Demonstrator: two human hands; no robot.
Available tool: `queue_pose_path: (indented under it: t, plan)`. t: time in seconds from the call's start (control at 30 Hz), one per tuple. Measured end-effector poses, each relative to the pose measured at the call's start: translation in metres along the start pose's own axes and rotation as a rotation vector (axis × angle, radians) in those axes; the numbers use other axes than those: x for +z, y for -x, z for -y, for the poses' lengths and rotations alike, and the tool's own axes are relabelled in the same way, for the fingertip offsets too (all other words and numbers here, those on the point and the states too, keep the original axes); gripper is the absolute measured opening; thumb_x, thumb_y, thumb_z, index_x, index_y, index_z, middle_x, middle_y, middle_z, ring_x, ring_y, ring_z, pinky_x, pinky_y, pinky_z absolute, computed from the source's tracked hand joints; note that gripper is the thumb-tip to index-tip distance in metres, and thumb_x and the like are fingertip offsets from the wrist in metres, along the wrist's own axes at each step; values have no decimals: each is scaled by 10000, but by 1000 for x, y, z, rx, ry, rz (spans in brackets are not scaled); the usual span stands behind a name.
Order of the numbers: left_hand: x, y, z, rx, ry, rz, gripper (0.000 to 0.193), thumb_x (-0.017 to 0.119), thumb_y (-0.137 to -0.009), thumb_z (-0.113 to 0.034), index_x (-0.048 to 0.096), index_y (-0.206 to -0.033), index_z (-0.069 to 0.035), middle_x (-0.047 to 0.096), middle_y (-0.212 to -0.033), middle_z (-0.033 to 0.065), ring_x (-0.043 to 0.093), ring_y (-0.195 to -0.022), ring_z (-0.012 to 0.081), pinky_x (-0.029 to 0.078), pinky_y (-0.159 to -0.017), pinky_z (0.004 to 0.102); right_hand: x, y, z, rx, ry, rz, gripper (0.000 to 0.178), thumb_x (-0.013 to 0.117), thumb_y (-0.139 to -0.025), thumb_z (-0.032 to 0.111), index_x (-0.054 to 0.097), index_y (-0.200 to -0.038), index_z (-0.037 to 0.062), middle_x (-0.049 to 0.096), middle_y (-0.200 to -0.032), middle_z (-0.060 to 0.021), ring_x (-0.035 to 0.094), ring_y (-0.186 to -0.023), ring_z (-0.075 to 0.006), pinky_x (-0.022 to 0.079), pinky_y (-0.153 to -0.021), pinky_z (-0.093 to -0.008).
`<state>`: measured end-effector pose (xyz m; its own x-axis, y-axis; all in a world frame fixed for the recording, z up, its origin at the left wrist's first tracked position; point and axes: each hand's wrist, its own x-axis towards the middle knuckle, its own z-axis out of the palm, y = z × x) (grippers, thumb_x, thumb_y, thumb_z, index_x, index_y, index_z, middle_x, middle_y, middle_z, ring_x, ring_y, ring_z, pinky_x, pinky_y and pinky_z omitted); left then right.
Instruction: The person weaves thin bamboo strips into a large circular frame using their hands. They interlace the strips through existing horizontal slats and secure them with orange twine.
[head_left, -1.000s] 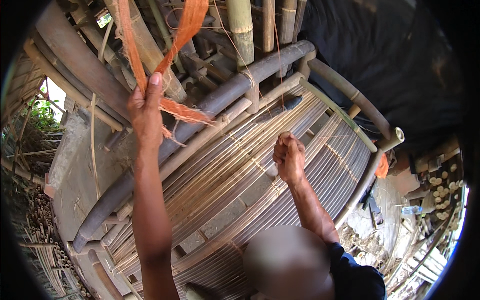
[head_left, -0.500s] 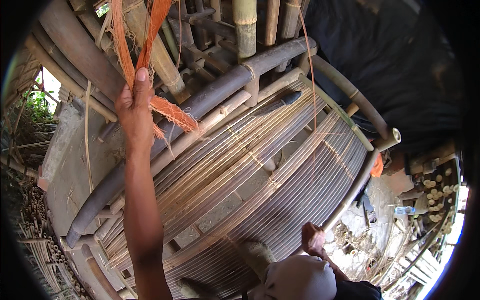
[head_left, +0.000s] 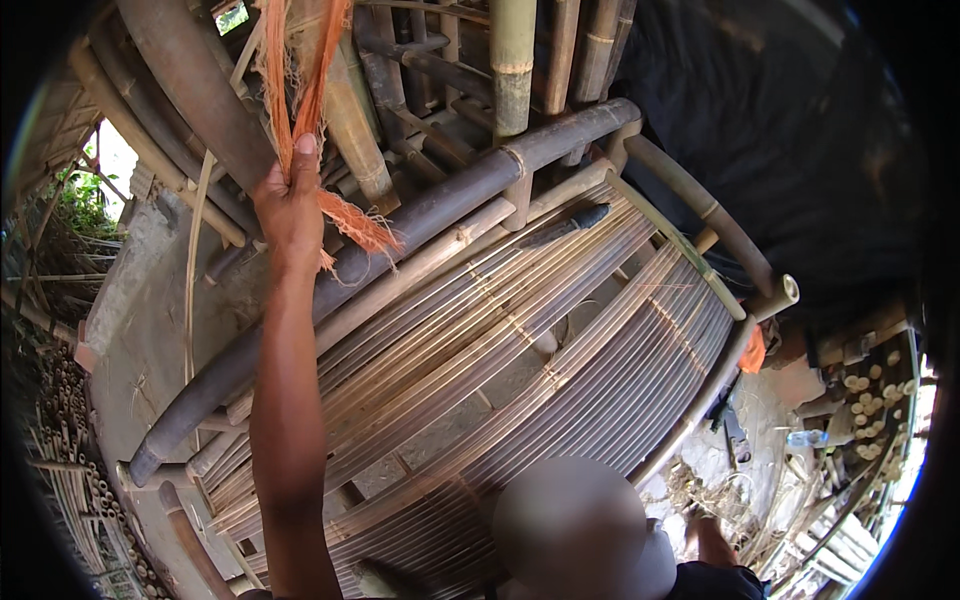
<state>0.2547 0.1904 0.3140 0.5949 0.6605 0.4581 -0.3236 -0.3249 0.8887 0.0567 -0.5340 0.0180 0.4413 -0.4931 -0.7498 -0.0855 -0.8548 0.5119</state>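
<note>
My left hand [head_left: 290, 195] is raised at the upper left, its fingers closed round a frayed orange strap of fibrous strands [head_left: 325, 60]. The strap runs up out of view, and its loose ragged end [head_left: 362, 225] sticks out to the right below the fist. Under my left arm stretches a bamboo bench [head_left: 590, 420] with a slatted seat and thick dark poles. My right hand [head_left: 703, 525] is low at the right, past the bench's near pole; its fingers are too unclear to read. On the far slats lies a knife-like tool [head_left: 565, 228] with a dark handle.
Stacked bamboo poles [head_left: 512, 70] stand behind the bench. A large black sheet [head_left: 760, 130] hangs at the upper right. On the ground at the right are a clear plastic bottle [head_left: 806, 438], a dark tool [head_left: 735, 435] and cut bamboo ends [head_left: 872, 400]. Thin bamboo pieces [head_left: 75, 480] fill the lower left.
My right hand has moved down and to the right, away from the bench's near edge. The thin reddish strand across the bench no longer shows there. My left hand keeps its hold.
</note>
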Motion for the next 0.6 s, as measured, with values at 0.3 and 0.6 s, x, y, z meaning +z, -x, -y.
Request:
queue_pose_path:
  t: [0.3, 0.6]
  plan:
    - [-10, 16, -3, 39, -50, 17, 394, 630, -991, -421, 670, -1050, -33, 514, -786, -42, 416, -698, 68, 371, -641, 227, -399, 296, 242, -1602, -1186, -809, 1006, 526, -860, 757, 307, -1541, 50, 283, -1579, -255, 265, -1469, -410, 281, -1160, -590]
    - [-15, 29, -14, 57, -102, -32, 453, 646, -975, -438, 679, -1069, 4, 584, -825, -11, 496, -722, 67, 402, -640, 237, -467, 396, 304, -2117, -1897, 271, 513, 523, -1032, 374, 275, -616, 207, 197, -587, 72, 165, -516, -86, 162, -455, -266]
